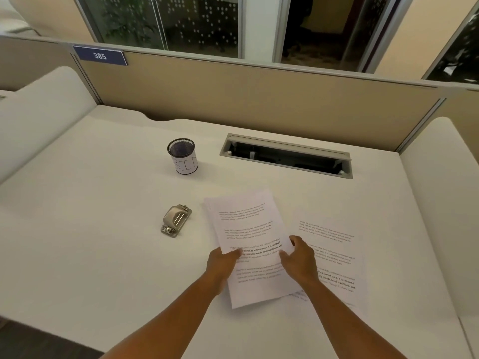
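A thin stack of printed white pages [248,224] lies tilted on the white desk [103,229]. My left hand [223,263] grips the stack's left edge, thumb on top. My right hand [298,257] holds the stack's right edge, thumb raised and fingers curled at the paper. A second printed sheet [334,255] lies flat to the right, partly under the stack and my right forearm. A small metal hole punch [175,220] sits on the desk left of the stack.
A black mesh cup [182,156] wrapped in a paper label stands at the back centre. An open cable slot [286,156] is set into the desk behind the pages. Beige partition panels [259,94] close the back, white side panels the left and right.
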The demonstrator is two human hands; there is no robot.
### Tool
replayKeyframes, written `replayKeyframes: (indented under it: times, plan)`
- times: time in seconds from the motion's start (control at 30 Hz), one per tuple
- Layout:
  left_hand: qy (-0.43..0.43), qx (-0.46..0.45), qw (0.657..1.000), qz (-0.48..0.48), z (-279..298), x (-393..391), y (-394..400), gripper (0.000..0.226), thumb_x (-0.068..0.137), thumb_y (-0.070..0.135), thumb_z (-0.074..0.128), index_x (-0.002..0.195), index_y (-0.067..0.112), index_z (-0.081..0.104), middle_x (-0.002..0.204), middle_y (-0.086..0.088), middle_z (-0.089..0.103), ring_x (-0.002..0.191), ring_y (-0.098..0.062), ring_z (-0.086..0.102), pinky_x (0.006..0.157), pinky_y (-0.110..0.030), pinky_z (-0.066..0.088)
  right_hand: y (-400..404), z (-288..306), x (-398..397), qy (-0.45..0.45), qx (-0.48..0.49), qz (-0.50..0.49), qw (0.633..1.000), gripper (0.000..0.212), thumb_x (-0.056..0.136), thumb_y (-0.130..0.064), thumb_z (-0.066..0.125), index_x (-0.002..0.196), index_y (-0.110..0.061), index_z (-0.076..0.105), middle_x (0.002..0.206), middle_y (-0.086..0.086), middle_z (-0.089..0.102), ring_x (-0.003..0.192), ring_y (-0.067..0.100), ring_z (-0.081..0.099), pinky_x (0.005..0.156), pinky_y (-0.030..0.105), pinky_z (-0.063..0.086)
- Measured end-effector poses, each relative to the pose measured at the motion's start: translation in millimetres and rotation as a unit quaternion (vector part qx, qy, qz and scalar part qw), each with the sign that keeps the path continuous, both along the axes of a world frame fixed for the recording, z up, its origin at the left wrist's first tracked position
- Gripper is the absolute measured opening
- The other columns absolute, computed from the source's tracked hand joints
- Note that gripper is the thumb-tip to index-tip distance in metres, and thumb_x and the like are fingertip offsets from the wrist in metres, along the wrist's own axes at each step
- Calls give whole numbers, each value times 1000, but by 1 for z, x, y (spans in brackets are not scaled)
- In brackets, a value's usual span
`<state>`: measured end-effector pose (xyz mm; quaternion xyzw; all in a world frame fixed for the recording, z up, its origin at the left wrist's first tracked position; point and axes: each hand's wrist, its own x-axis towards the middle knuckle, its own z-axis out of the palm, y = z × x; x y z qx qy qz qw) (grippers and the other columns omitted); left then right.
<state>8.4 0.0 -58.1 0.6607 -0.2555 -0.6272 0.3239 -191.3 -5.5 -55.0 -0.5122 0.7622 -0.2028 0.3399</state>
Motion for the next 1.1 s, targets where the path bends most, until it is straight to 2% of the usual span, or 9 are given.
replayKeyframes:
  times: [0.07, 0.23, 0.37, 0.53, 0.67, 0.77, 0.83, 0.97, 1.1]
  plan:
    - [-16, -24, 999, -23, 2, 2, 0, 24, 97, 20, 61, 120, 23, 65, 105, 8, 75, 90, -15, 73, 59, -22, 57, -2, 0, -3, -16, 12, 0, 1000, 51, 88, -20, 67, 134, -8, 49, 130, 9, 60, 119, 25, 57, 93, 30, 46]
    - [-89, -96, 988, -87, 8, 12, -1, 23, 100, 28, 55, 121, 25, 63, 107, 8, 74, 90, -12, 73, 67, -23, 59, -1, 3, -10, -78, 39, -21, 996, 52, 86, -26, 69, 132, -14, 50, 128, 5, 60, 112, 20, 58, 93, 34, 50]
    - [-65, -130, 985, -95, 17, 19, -8, 19, 100, 26, 55, 116, 25, 64, 104, 5, 77, 86, -11, 76, 63, -21, 59, 5, 5, -17, -116, 31, -52, 991, 50, 85, -31, 70, 129, -19, 50, 127, -1, 59, 99, 13, 56, 71, 20, 44]
    - [-23, -146, 984, -103, 26, 10, -15, 18, 100, 24, 56, 116, 26, 65, 104, 4, 78, 90, -17, 76, 69, -30, 62, 10, 11, -32, -181, 15, -147, 972, 60, 81, -44, 71, 133, -25, 46, 129, -9, 57, 107, 15, 57, 91, 35, 48]
    - [-4, -138, 981, -137, 26, -7, -17, 23, 100, 23, 56, 122, 21, 64, 109, 0, 77, 96, -22, 75, 85, -46, 60, 18, 17, -51, -205, -3, -198, 958, 66, 79, -46, 73, 136, -24, 46, 116, -7, 58, 99, 15, 59, 79, 31, 49]
    - [8, -137, 978, -156, 28, -20, -20, 23, 100, 23, 56, 122, 21, 64, 109, -1, 77, 98, -24, 74, 88, -48, 59, 25, 19, -67, -225, -2, -214, 950, 65, 79, -51, 72, 134, -26, 48, 120, -3, 59, 105, 18, 60, 87, 36, 52]
    - [14, -143, 977, -157, 30, -27, -24, 22, 100, 22, 56, 121, 21, 64, 109, 0, 77, 98, -25, 75, 87, -49, 59, 31, 22, -74, -244, 0, -219, 945, 62, 80, -61, 64, 131, -28, 51, 121, -5, 59, 108, 18, 59, 91, 37, 51]
    - [22, -155, 977, -146, 35, -35, -32, 24, 99, 20, 58, 122, 23, 63, 111, 1, 76, 98, -26, 74, 86, -50, 59, 43, 23, -80, -236, 12, -213, 948, 65, 86, -75, 31, 118, -27, 59, 115, -1, 65, 100, 19, 61, 90, 40, 50]
    - [28, -163, 975, -146, 44, -36, -36, 25, 99, 21, 58, 124, 22, 63, 113, -1, 76, 100, -30, 73, 87, -52, 59, 48, 18, -77, -215, 30, -230, 949, 75, 87, -75, 17, 132, -27, 52, 133, 4, 57, 113, 22, 53, 102, 41, 40]
